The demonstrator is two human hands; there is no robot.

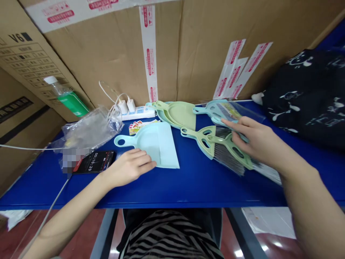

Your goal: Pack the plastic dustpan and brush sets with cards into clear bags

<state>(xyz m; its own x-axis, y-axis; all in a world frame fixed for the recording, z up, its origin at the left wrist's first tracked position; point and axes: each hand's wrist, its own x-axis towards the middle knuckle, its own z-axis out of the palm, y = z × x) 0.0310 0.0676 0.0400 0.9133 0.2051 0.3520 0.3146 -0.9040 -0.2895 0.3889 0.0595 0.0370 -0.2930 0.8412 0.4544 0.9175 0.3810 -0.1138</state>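
Note:
My left hand [130,166] lies flat, fingers loosely stretched, on the near edge of a light blue mini dustpan [156,142] on the blue table [188,183]. My right hand [253,142] rests palm down with fingers extended over a pile of green and blue small brushes [223,149] with grey bristles. Its fingertips touch a clear plastic packet [231,111] lying on a blue dustpan behind the brushes.
A stack of green and blue dustpans [178,113] sits at the back. A phone showing a timer [94,161], crumpled clear bags [91,129], a power strip with chargers [132,109], a green-labelled bottle [67,97] and cardboard boxes surround. A black printed bag [309,93] lies right.

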